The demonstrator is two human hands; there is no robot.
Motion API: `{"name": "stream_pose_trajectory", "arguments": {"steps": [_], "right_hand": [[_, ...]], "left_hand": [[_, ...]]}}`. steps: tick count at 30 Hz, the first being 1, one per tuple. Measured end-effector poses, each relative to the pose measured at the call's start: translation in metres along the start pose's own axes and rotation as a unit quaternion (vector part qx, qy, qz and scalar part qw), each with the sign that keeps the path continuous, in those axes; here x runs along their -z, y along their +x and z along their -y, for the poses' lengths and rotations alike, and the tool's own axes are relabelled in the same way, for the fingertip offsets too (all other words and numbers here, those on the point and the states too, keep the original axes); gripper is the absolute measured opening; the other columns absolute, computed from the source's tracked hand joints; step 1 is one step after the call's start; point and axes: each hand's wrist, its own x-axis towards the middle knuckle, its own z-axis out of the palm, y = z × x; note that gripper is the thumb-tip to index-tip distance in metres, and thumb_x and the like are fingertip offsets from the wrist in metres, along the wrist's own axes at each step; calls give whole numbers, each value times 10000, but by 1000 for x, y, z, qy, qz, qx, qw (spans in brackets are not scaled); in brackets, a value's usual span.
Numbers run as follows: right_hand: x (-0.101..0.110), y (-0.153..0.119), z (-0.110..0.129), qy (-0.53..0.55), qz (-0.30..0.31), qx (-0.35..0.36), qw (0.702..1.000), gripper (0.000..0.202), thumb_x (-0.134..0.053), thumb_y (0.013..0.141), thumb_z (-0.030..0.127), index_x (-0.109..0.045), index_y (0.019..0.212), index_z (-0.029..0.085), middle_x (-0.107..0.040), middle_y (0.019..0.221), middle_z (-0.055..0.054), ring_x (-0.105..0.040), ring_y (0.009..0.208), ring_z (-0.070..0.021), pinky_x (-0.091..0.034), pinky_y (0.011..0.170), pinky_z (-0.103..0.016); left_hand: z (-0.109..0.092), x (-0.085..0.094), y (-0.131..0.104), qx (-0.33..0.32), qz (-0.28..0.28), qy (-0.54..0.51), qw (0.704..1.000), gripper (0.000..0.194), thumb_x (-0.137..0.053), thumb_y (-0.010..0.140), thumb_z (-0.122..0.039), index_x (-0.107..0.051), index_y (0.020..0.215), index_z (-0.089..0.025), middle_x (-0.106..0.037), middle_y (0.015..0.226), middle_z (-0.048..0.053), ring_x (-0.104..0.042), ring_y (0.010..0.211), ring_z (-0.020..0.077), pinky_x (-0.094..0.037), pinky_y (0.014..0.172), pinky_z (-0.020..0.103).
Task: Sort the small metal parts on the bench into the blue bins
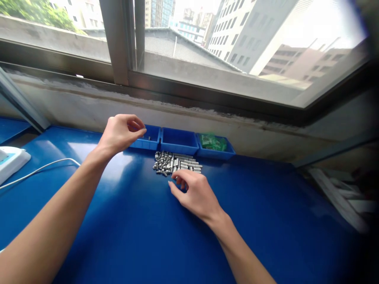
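My left hand (122,132) is raised over the left blue bin (145,144), thumb and fingertips pinched together. Whatever may be between those fingertips is too small to make out. A few tiny metal pieces (149,138) lie inside that bin. My right hand (197,193) hovers low over the blue table, its thumb and index finger apart and nothing visible between them. Just beyond its fingers lies a cluster of short, bolt-like metal pieces (162,162), and beside them are longer silvery metal rods (187,161), partly hidden by the hand.
A middle blue bin (179,149) and a right blue bin (216,154) with green packets (213,142) stand along the wall below a window. At the left are a white power strip (13,159) and a white cable (50,165) on the blue table (142,236).
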Motion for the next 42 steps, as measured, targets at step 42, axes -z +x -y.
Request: {"name": "stream_pose_trajectory", "arguments": {"steps": [42], "right_hand": [[-18, 14, -12, 540, -148, -166, 812, 302, -876, 709, 334, -660, 882, 214, -773, 930, -18, -727, 839, -169, -572, 814, -306]], "left_hand": [[-41, -35, -22, -154, 338, -93, 924, 251, -720, 798, -366, -765, 888, -136, -773, 846, 57, -717, 799, 200, -551, 707, 257]]}}
